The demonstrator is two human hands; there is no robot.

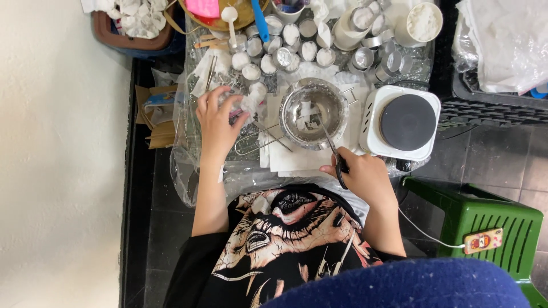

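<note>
My right hand (365,174) grips the black handles of a pair of scissors (333,148), whose blades point up into a shiny metal bowl (313,111) with a wire handle. White scraps lie in the bowl's bottom. My left hand (218,121) hovers to the left of the bowl, fingers curled around a small white lump (249,104) over the plastic-covered table. Rows of small round tins with white wax (268,54) stand just beyond both hands.
A white electric hot plate with a dark round top (406,122) sits right of the bowl. A white tub (423,23), a blue tool (261,20) and a white spoon (230,21) lie at the back. A green plastic stool (485,222) stands at right, a black crate (491,105) behind it.
</note>
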